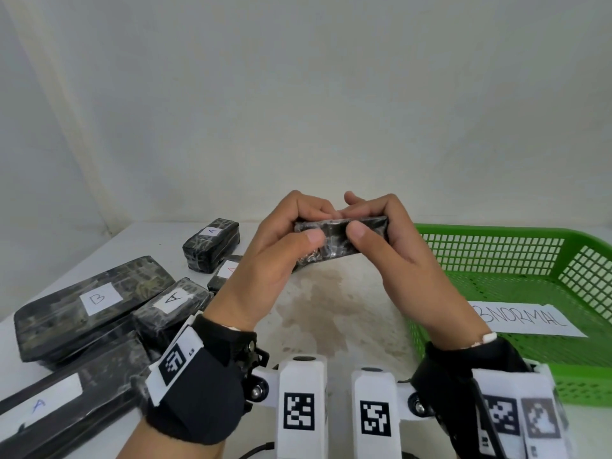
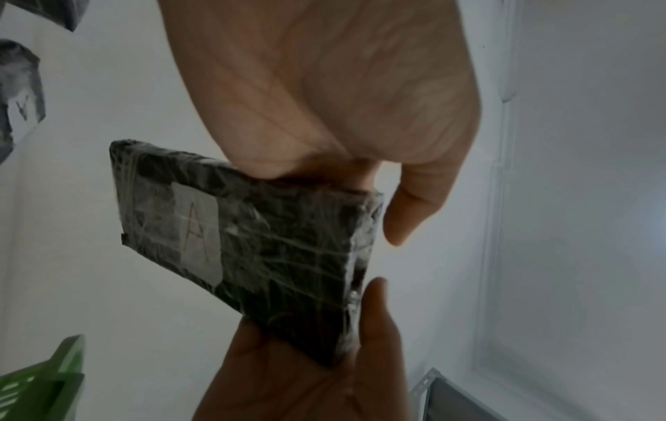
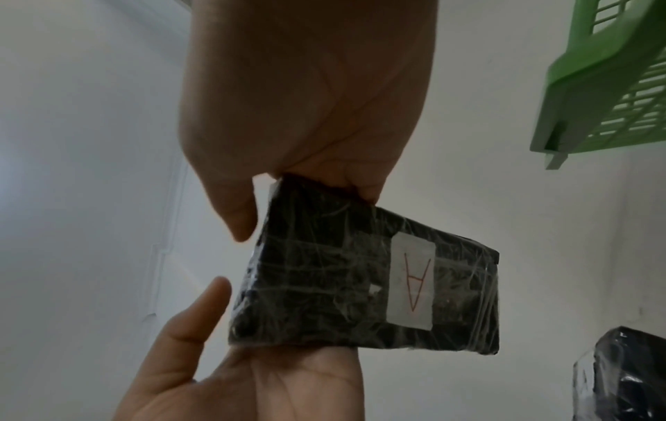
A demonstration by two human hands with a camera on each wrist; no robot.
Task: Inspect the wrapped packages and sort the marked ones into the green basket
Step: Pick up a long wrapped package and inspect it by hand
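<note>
Left hand (image 1: pixel 281 256) and right hand (image 1: pixel 394 246) pinch the wrapped package (image 1: pixel 341 241) above the table (image 1: pixel 347 313), beside the green basket (image 1: pixel 496 260); rotate it slowly, thumbs clear of its label (image 3: pixel 410 282).

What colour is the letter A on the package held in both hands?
Red, on a white label of the held package; clearest in the right wrist view.

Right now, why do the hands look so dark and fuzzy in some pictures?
Left wrist view: the right hand is shadowed against the bright wall, and the package looks soft. Right wrist view: the left hand is dim too, its label sharper. Head view: evenly lit.
</note>
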